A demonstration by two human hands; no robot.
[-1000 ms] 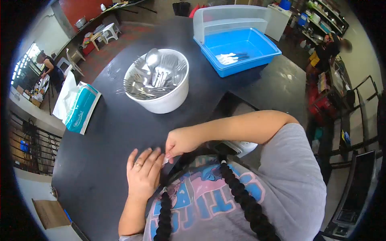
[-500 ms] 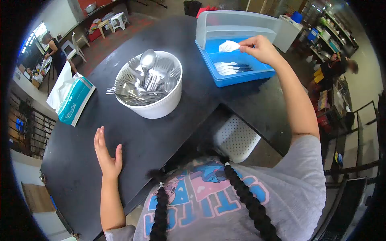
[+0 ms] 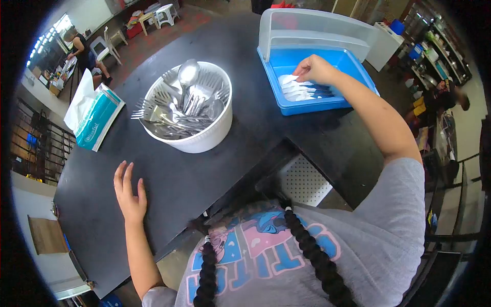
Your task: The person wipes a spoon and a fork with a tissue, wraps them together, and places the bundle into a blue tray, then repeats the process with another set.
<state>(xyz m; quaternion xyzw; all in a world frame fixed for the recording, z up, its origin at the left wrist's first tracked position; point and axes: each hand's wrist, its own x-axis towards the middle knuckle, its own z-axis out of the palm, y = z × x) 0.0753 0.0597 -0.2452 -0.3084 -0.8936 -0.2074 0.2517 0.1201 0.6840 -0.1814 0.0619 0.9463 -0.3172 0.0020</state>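
My right hand (image 3: 316, 70) is inside the blue plastic box (image 3: 302, 109), its fingers pinching the white tissue of a tissue-wrapped bundle (image 3: 289, 78). Several similar tissue-wrapped bundles (image 3: 299, 95) lie side by side beneath it, with dark ends pointing right. My fingers and palm hide part of the held bundle. On the left, my left hand (image 3: 131, 197) is open over the black table (image 3: 174, 189), fingers spread and holding nothing. Between the hands stands a white tub (image 3: 207, 137) heaped with metal spoons and forks (image 3: 188, 97).
A teal tissue pack (image 3: 99, 120) with a sheet sticking out lies left of the tub. The box's clear lid (image 3: 317, 30) stands raised at the back. Below the table edge is a perforated white seat (image 3: 304, 181). Two people are in the background, left and right.
My right hand has lowered the tissue-wrapped bundle from above the box down onto the others inside. My left hand stays open with its fingers a little more bent. The view has shifted slightly.
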